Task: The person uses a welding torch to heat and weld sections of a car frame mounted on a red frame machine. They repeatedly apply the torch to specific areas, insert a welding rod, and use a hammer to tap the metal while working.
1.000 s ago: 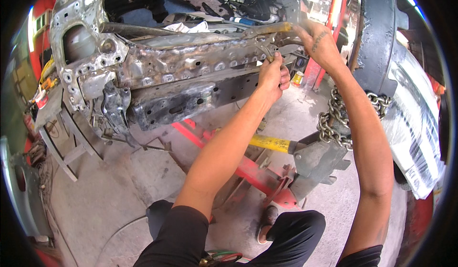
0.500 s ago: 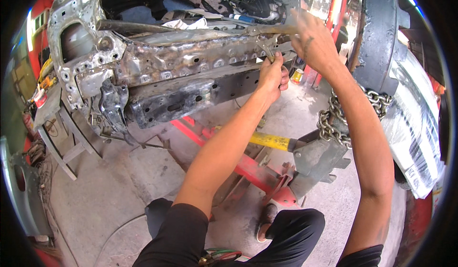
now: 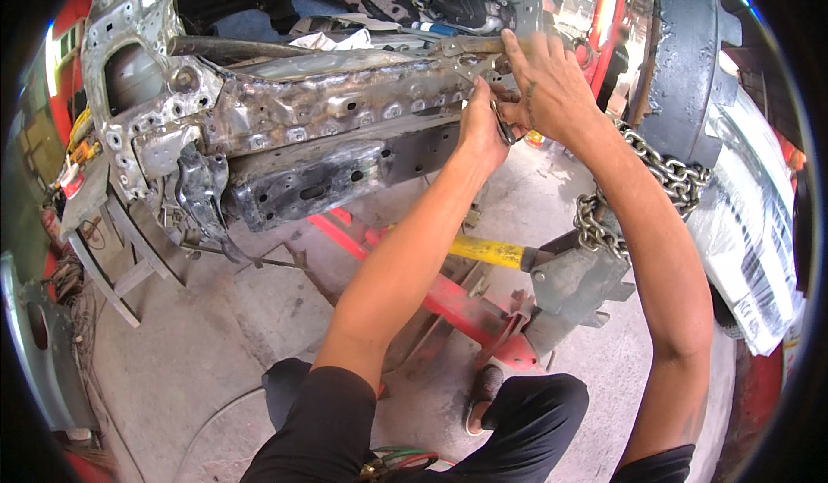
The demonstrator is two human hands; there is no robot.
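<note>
Metal rail [image 3: 345, 112] nearer than before

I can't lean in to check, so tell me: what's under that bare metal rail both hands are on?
Below the metal rail: concrete floor, a red frame with a yellow handle, and a chain on a grey bracket. The left hand, right hand and forearms cover the rail's right end.

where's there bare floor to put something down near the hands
Bare concrete floor lies lower left, bordered by the stripped car frame above, the red floor beam to the right and the person's knee below. It is crowded under the left hand and right hand: yellow handle, grey stand, chain.
</note>
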